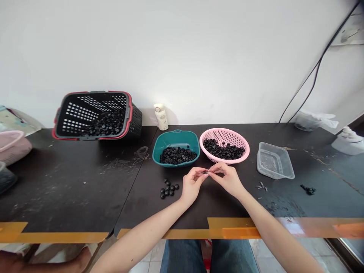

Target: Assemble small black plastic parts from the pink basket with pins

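Observation:
My left hand [192, 184] and my right hand [226, 178] meet over the black table [85, 182], fingertips pinched together on a small black part [205, 172]. Just behind them stand a teal bowl [159, 146] and a pink perforated basket [242, 148], both holding several small black round parts. A small cluster of black round parts [168, 188] lies on the table left of my left hand.
A black and red crate [95, 113] with black parts leans at the back left. A clear plastic tray [274, 160] sits right of the pink basket, small metal pins [262, 186] before it. A white bottle [161, 116] stands by the wall. Orange tape [227, 227] lines the near edge.

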Available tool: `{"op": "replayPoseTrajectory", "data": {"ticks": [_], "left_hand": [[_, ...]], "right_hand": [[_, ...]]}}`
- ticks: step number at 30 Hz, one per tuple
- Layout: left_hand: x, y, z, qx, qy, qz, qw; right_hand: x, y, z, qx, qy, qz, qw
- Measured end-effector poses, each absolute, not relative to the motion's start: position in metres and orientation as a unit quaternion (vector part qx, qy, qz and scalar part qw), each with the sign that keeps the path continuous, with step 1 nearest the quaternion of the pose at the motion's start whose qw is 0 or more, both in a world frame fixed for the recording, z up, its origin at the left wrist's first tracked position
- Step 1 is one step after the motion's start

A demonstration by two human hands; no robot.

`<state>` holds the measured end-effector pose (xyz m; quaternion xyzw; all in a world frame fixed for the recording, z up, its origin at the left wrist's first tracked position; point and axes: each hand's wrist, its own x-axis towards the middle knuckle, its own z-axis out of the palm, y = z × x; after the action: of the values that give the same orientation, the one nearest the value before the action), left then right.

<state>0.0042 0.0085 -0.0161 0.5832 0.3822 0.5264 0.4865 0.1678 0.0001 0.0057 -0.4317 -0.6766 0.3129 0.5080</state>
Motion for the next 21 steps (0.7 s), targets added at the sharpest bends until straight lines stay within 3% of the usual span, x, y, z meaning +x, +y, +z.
{"op": "replayPoseTrajectory", "data": {"ticks": [5, 12, 21], "left_hand": [[0.004, 0.009, -0.020, 0.595, 0.394, 0.500, 0.491], [0.006, 0.010, -0.017, 0.548, 0.368, 0.473, 0.583], [0.006, 0.009, -0.012, 0.322, 0.275, 0.378, 0.823]], "right_hand": [[0.171, -0.004, 0.010, -0.427, -0.706, 0.292, 0.484], [0.172, -0.006, 0.017, -0.439, -0.710, 0.286, 0.471], [0.180, 0.000, 0.031, -0.440, -0.617, 0.396, 0.518]]}}
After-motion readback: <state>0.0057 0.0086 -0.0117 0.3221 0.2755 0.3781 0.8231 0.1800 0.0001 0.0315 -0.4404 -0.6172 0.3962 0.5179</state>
